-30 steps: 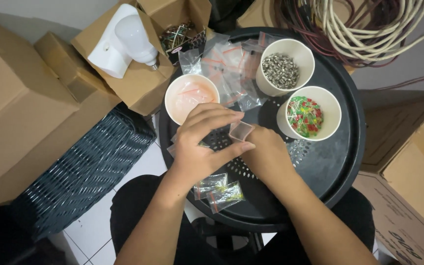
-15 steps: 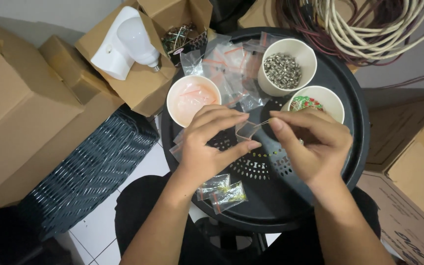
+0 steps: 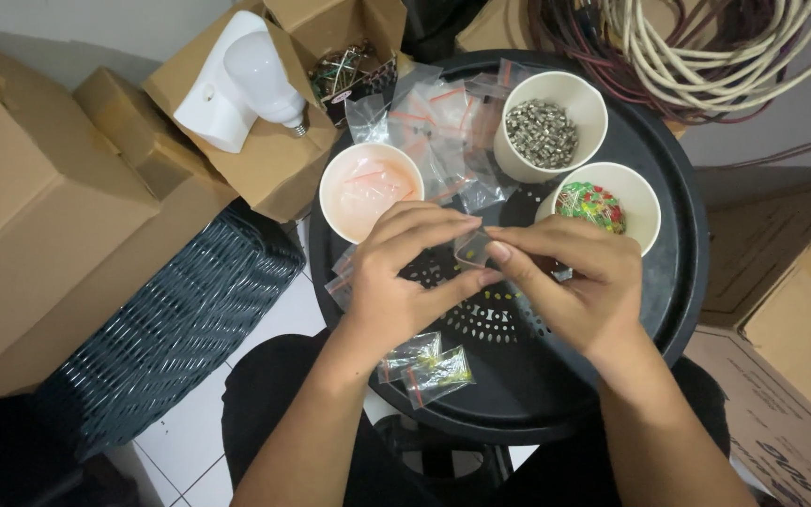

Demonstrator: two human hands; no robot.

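Observation:
My left hand point(image 3: 405, 272) and my right hand point(image 3: 574, 282) meet over a round black tray point(image 3: 678, 235), both pinching one small clear plastic bag point(image 3: 472, 248) between fingertips. Behind the hands stand three white paper cups: one with clear bags inside point(image 3: 371, 191), one with small grey metal parts point(image 3: 552, 127), one with red and green small parts point(image 3: 599, 205). Two filled little bags point(image 3: 427, 363) lie on the tray near my left wrist.
A pile of empty clear bags point(image 3: 443, 113) lies at the tray's far side. Cardboard boxes point(image 3: 39, 207) stand left, one bearing a white bulb point(image 3: 241, 80). A dark woven basket point(image 3: 161, 329) sits lower left. Coiled cables point(image 3: 706, 47) lie top right.
My right hand rose from the tray beside the red-and-green cup and came to the small bag held by my left hand; both now pinch it.

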